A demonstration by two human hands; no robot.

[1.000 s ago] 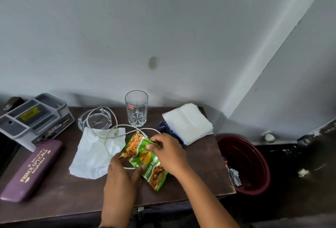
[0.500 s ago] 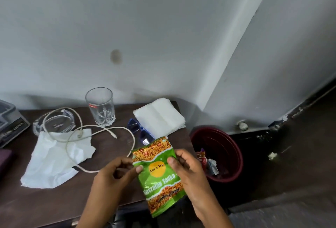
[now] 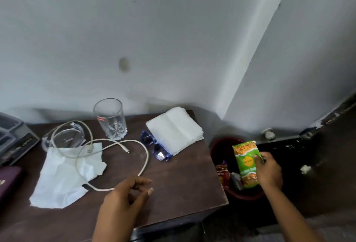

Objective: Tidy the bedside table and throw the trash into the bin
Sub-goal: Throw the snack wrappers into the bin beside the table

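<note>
At lower right, the right hand (image 3: 268, 170) has its grip clamped on the green snack packet (image 3: 246, 162), held upright over the dark red bin (image 3: 244, 196) beside the counter (image 3: 183, 180). The left hand (image 3: 125, 197) hovers above the counter at lower centre, grip loosely apart, holding nothing.

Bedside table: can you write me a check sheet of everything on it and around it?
Surface: dark wooden table, bare at its front right corner.
Job's things: green snack packet held over the red bin, which has other wrappers inside; crumpled tissue on the table.
Clutter: empty glass, blue sunglasses partly under folded napkins, clear dish, grey tray box, purple case.
Hands: right hand grips the snack packet; left hand hovers above the table, fingers loosely curled, holding nothing.
Cables: white cable looped over the tissue and dish.
Surroundings: grey wall corner, dark floor.
</note>
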